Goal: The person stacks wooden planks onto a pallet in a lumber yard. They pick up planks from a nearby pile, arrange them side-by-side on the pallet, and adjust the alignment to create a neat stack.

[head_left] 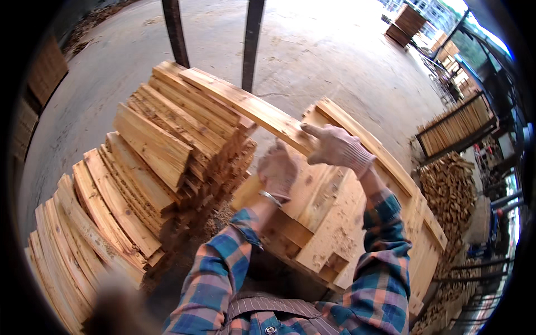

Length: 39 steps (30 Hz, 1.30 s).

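Note:
A long wooden plank slants from the far end of the left stack toward the workbench. My right hand, in a pale knitted glove, grips its near end, with fingers over the top and the thumb at the near edge. My left hand, also gloved, is closed at the plank's near long edge. Its fingertips are partly hidden and slightly blurred there. Below both hands lies a wooden bench surface of joined boards, strewn with shavings, with a square notch near its front edge.
Stacked planks stand close on the left, with more boards nearer me. A raised wooden rail runs along the bench's far right side. Two dark metal posts rise beyond the plank. Piled wood pieces stand at right.

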Available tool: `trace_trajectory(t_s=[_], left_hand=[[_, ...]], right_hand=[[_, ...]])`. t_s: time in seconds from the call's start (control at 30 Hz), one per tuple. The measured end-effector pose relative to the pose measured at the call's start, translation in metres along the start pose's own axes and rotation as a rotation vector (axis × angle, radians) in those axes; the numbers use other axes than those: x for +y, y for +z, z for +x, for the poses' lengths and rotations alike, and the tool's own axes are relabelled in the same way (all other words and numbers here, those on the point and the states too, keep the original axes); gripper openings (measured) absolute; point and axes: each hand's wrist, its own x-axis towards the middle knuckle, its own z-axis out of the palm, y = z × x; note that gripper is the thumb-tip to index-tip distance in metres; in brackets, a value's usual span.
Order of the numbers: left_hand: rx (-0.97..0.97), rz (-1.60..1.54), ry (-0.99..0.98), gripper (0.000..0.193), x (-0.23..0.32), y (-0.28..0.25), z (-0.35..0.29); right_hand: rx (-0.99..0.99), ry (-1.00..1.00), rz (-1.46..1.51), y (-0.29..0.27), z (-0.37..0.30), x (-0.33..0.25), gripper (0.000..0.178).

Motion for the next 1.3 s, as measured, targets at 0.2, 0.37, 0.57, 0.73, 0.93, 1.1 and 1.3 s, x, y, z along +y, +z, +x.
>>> trace_trajectory(t_s=[0.2,0.37,0.57,0.73,0.93,1.1,1.3], left_hand=[[0.479,-1.305,-0.185,0.015,-0.035,-0.046,-0.058],[0.213,-1.252,0.186,0.027,-0.009,-0.062,-0.144],[-0.176,-0.134,0.995,0.078,0.117,-0.067,-0.124],[-0.303,-0.245,1.03,0.061,0.087,-0.085,-0.143],[-0.145,-0.423,1.016,0.045,0.049,-0.051,-0.176],[-0.143,-0.606,0.87,0.045,0.053,-0.059,-0.175],[0.164,-1.088,0.386,0.05,-0.057,-0.078,-0.256]], right_hand=[[0.013,0.269,0.033,0.07,-0.303,0.082,0.083],[0.185,0.553,0.074,0.131,-0.351,0.074,0.085],[0.362,0.294,0.076,0.15,-0.282,0.071,0.076],[0.322,0.23,0.186,0.148,-0.313,0.036,0.07],[0.365,0.235,0.073,0.179,-0.326,0.004,0.067],[0.321,0.178,0.162,0.187,-0.328,0.024,0.069],[0.275,-0.06,0.332,0.139,-0.297,0.005,0.071]])
